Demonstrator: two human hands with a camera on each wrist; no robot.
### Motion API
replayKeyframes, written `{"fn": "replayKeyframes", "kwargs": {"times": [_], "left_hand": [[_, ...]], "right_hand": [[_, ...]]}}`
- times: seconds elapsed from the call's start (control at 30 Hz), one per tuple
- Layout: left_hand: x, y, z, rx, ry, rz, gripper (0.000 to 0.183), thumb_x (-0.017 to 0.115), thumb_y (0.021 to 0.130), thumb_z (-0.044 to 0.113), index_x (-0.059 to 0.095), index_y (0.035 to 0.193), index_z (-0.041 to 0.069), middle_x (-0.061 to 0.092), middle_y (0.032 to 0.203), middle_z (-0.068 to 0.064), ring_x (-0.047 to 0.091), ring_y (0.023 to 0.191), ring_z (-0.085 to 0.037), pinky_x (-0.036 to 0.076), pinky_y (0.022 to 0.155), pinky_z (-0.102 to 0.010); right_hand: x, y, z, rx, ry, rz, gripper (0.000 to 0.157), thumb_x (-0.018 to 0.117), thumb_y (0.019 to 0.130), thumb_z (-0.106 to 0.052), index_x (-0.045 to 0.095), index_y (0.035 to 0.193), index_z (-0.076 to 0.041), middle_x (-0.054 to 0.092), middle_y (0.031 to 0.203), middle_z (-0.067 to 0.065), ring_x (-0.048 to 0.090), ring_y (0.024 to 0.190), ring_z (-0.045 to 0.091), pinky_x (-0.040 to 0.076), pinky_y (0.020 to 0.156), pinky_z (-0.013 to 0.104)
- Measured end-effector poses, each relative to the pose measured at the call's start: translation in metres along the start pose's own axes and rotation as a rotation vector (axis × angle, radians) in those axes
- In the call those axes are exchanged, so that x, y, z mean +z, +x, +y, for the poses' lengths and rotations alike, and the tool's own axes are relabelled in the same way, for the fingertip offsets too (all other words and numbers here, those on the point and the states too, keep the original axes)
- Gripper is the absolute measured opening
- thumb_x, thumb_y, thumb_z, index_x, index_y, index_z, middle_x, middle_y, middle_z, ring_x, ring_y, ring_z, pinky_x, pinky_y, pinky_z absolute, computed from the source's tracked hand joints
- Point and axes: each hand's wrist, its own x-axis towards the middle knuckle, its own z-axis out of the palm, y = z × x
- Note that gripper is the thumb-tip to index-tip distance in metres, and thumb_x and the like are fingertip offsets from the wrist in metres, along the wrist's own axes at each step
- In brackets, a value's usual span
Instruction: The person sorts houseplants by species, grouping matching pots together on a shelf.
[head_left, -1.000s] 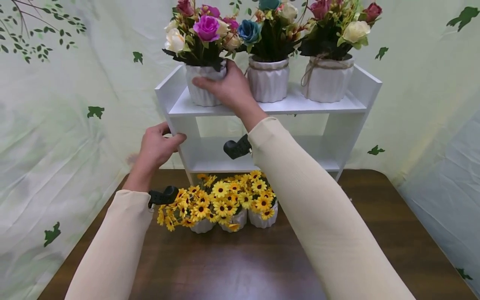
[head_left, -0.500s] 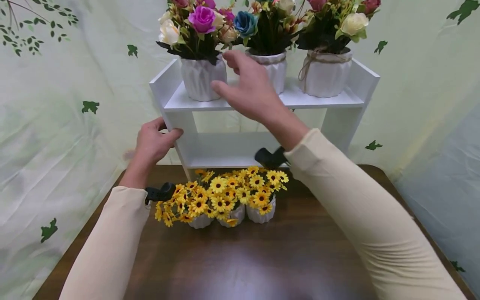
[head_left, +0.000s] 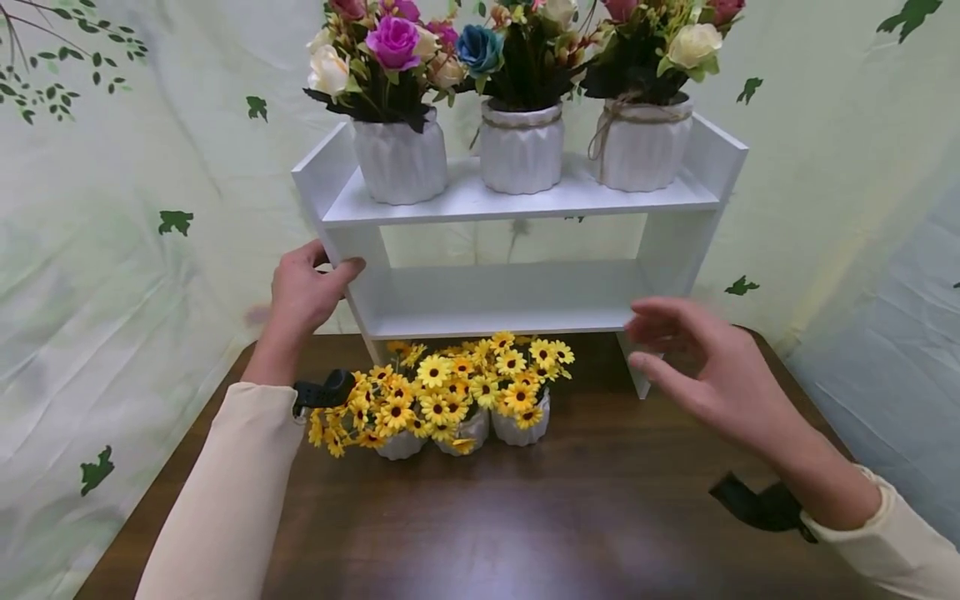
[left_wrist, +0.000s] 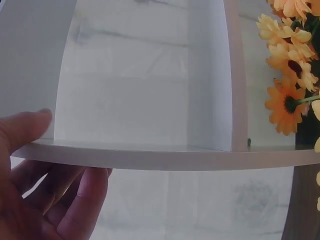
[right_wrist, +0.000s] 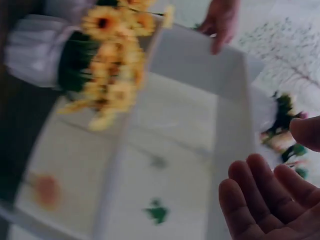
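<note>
My left hand (head_left: pixel 303 287) grips the left side panel of a white two-tier shelf (head_left: pixel 517 208); in the left wrist view the thumb (left_wrist: pixel 30 127) lies on the inner face and the fingers curl behind the outer one. My right hand (head_left: pixel 705 367) holds nothing, its fingers loosely bent near the shelf's lower right leg. On the top tier stand three white pots of artificial roses: a left pot (head_left: pixel 401 162), a middle pot (head_left: pixel 521 150) with twine, and a right pot (head_left: pixel 647 146) with a twine bow. The right wrist view is blurred.
Three small white pots with yellow daisies (head_left: pixel 450 392) stand in a row on the dark wooden table (head_left: pixel 480 517), in front of the shelf's lower left. A pale curtain (head_left: pixel 97 275) with green leaf prints hangs behind and at both sides.
My right hand has let go of the left rose pot and moved right and down, to beside the shelf's lower right. My left hand has kept its grip on the side panel.
</note>
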Motion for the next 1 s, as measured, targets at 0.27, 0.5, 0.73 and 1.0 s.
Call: {"fn": "replayKeyframes", "kwargs": {"times": [0.27, 0.5, 0.73, 1.0], "left_hand": [[0.001, 0.0, 0.002, -0.01, -0.03, 0.014, 0.062, 0.059, 0.093, 0.048, 0.053, 0.14, 0.008, 0.056, 0.138, -0.017, 0.059, 0.12, -0.032, 0.06, 0.089, -0.043], [0.001, 0.0, 0.001, -0.032, -0.03, 0.024, 0.066, 0.058, 0.092, 0.052, 0.051, 0.143, 0.01, 0.056, 0.138, -0.017, 0.058, 0.122, -0.032, 0.062, 0.081, -0.038], [0.003, 0.0, 0.003, -0.028, -0.014, 0.019, 0.058, 0.056, 0.094, 0.039, 0.05, 0.142, 0.009, 0.055, 0.138, -0.017, 0.058, 0.121, -0.035, 0.06, 0.086, -0.047], [0.001, 0.0, 0.005, -0.014, 0.021, 0.009, 0.058, 0.054, 0.095, 0.036, 0.047, 0.145, 0.007, 0.054, 0.14, -0.019, 0.057, 0.122, -0.037, 0.06, 0.086, -0.047]], "right_hand": [[0.037, -0.047, 0.064, 0.252, -0.025, -0.189, 0.029, 0.07, 0.09, -0.011, 0.064, 0.119, -0.01, 0.073, 0.098, -0.001, 0.067, 0.088, 0.001, 0.057, 0.076, 0.02], [0.089, -0.04, 0.098, 0.432, 0.035, -0.409, 0.057, 0.071, 0.09, -0.02, 0.047, 0.138, 0.0, 0.067, 0.116, 0.019, 0.067, 0.102, 0.028, 0.059, 0.083, 0.04], [0.149, -0.027, 0.112, 0.524, 0.1, -0.425, 0.094, 0.079, 0.08, -0.03, 0.027, 0.152, 0.002, 0.048, 0.145, 0.027, 0.051, 0.13, 0.042, 0.047, 0.104, 0.056], [0.195, -0.017, 0.114, 0.438, 0.425, -0.369, 0.088, 0.082, 0.077, -0.014, 0.032, 0.15, -0.007, 0.048, 0.146, 0.017, 0.05, 0.132, 0.032, 0.044, 0.108, 0.048]]}}
